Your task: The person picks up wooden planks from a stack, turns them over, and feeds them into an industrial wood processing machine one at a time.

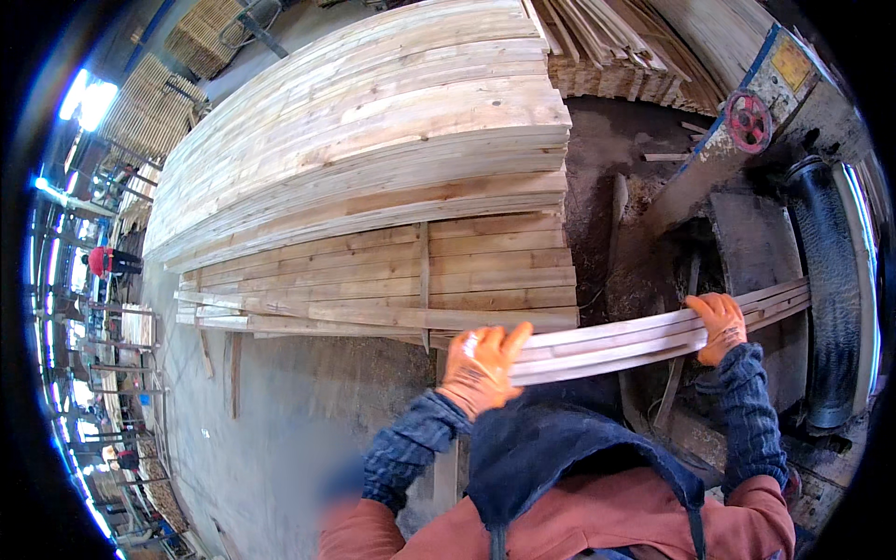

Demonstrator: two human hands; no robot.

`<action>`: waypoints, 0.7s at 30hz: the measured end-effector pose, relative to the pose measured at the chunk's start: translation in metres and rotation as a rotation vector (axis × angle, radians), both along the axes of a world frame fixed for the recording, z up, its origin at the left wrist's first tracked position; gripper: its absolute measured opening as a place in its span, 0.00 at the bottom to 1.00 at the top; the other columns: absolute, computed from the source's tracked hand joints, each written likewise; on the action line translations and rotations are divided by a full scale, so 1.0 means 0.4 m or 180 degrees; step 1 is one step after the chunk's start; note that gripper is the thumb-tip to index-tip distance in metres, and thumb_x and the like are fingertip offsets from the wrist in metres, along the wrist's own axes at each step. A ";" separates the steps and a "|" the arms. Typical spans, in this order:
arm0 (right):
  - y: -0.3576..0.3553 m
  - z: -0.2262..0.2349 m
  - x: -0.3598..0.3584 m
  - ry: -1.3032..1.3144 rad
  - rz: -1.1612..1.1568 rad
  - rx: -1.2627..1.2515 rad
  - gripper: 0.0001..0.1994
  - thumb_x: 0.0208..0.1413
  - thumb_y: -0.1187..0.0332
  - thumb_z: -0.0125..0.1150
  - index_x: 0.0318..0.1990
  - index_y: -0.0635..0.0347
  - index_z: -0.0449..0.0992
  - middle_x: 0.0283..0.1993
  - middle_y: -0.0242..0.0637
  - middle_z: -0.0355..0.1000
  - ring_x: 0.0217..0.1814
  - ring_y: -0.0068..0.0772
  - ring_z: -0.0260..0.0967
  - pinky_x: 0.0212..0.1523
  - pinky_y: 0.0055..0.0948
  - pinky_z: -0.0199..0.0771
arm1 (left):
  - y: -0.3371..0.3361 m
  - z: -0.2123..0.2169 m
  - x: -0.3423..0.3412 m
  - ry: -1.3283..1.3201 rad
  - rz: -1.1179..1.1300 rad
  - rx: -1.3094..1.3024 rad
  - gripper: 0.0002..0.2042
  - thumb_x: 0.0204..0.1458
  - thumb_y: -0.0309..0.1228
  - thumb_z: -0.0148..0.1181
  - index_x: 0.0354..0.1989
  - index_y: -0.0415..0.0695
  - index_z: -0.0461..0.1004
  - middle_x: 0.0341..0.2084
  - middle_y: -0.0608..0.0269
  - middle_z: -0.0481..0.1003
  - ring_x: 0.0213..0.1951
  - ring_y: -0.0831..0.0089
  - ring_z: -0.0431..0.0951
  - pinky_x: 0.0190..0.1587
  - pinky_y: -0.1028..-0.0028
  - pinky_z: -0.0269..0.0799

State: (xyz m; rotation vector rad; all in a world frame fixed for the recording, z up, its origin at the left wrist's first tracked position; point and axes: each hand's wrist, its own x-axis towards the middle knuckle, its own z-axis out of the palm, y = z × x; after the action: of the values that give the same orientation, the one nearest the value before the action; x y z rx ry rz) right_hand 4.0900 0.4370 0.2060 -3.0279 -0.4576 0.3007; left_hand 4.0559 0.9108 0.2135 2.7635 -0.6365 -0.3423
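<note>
both gloved hands hold one small bundle of pale wooden strips [611, 347], which lies across the front of the body, just above the dark apron [569, 439]. the left hand [483, 366], in an orange glove, is closed around the left end of the bundle, its back facing up. the right hand [719, 327], gloved the same way, is closed over the strips farther along, toward the machine; its thumb is too hidden to make out. the strips lie side by side, bowed a little in this wide view, and run on past the right hand to the ribbed black roller [829, 299]; i cannot tell whether their far end touches it. above the roller, toward the top right, a red handwheel [748, 121] sits on the blue-edged machine frame [686, 173].

beyond the left hand stands a large stack of boards [364, 126], with a lower layer of planks [373, 271] on its near side and a thin upright batten [425, 271] across that layer. another pile of boards [621, 70] lies behind, near the machine. the grey floor [280, 411] spreads out at left, and far off a person in a red top [101, 261] is bent forward
</note>
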 end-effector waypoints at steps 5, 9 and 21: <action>-0.033 0.055 0.074 0.0700 -0.0781 0.1443 0.27 0.49 0.69 0.68 0.60 0.62 0.76 0.52 0.48 0.82 0.55 0.49 0.81 0.59 0.46 0.79 | -0.138 -0.012 0.019 0.0134 -0.0366 -0.0926 0.46 0.38 0.46 0.76 0.69 0.45 0.66 0.46 0.48 0.77 0.49 0.48 0.79 0.54 0.53 0.74; 0.119 0.076 0.169 0.0761 -0.0474 0.1946 0.28 0.57 0.66 0.66 0.66 0.60 0.73 0.61 0.48 0.78 0.66 0.44 0.76 0.67 0.43 0.74 | -0.165 -0.079 0.118 0.0965 -0.0208 -0.2722 0.32 0.50 0.39 0.69 0.63 0.38 0.72 0.49 0.43 0.81 0.51 0.43 0.82 0.56 0.58 0.78; 0.444 -0.539 0.773 0.1582 -0.1804 0.2525 0.46 0.59 0.54 0.72 0.76 0.71 0.54 0.79 0.56 0.55 0.81 0.51 0.53 0.79 0.44 0.56 | 0.410 -0.684 0.282 0.2943 0.3331 -0.4562 0.26 0.66 0.44 0.60 0.69 0.47 0.68 0.63 0.55 0.75 0.62 0.62 0.76 0.64 0.60 0.70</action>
State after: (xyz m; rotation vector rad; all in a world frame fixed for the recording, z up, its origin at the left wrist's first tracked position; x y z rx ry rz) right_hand 4.3990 0.6144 -0.0096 -2.0794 0.2680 0.6181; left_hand 4.1689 1.0748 -0.0603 1.0375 0.6159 -0.5184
